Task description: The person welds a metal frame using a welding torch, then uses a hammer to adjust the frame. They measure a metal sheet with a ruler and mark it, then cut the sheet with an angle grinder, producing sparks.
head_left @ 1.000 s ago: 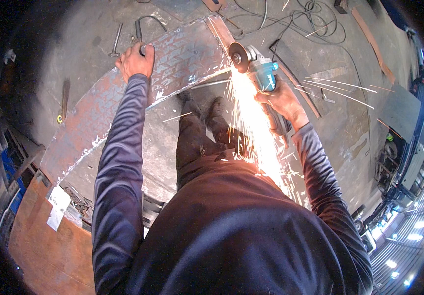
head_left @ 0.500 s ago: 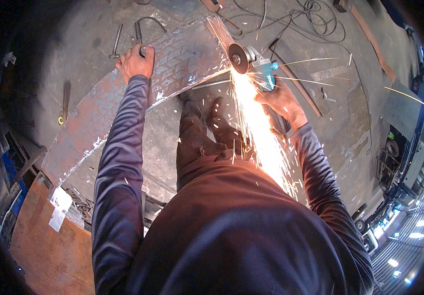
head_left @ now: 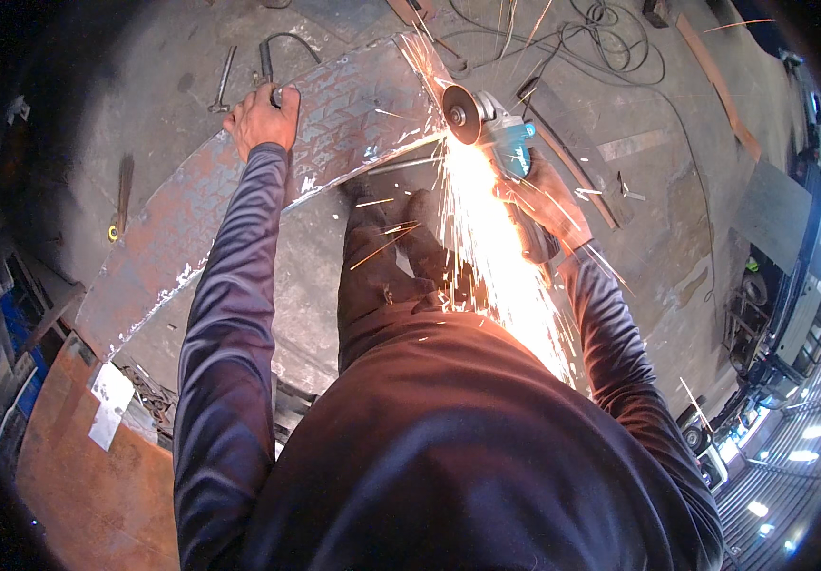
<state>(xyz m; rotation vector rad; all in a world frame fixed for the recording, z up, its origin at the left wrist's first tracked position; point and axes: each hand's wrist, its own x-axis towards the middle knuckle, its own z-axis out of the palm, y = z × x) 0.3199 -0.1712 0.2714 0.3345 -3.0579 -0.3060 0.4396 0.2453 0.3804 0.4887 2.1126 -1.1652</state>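
Observation:
My right hand (head_left: 548, 202) is wrapped round the body of a teal and grey angle grinder (head_left: 509, 147). Its brown disc meets the right end of a long, curved steel plate (head_left: 353, 105) with a raised tread pattern. A bright stream of sparks (head_left: 491, 238) pours from that contact down toward my lap and right forearm. Farther left, my left hand (head_left: 266, 119) grips the plate's far edge, fingers curled over it and partly hidden. The plate's near edge is rough and pale, and it runs down to the lower left.
Beyond the plate lie a hammer (head_left: 224, 81) and a dark-handled tool (head_left: 267, 59). Cable loops (head_left: 610, 43) lie on the concrete floor at the far right, near metal strips (head_left: 577, 167). A rusty sheet (head_left: 78, 457) is at lower left. My legs (head_left: 372, 257) stand beneath the plate.
The grinder stays at almost the same spot on the plate's end. Sparks now fly in a different pattern, some upward past the disc and some over my legs. My left hand keeps its place.

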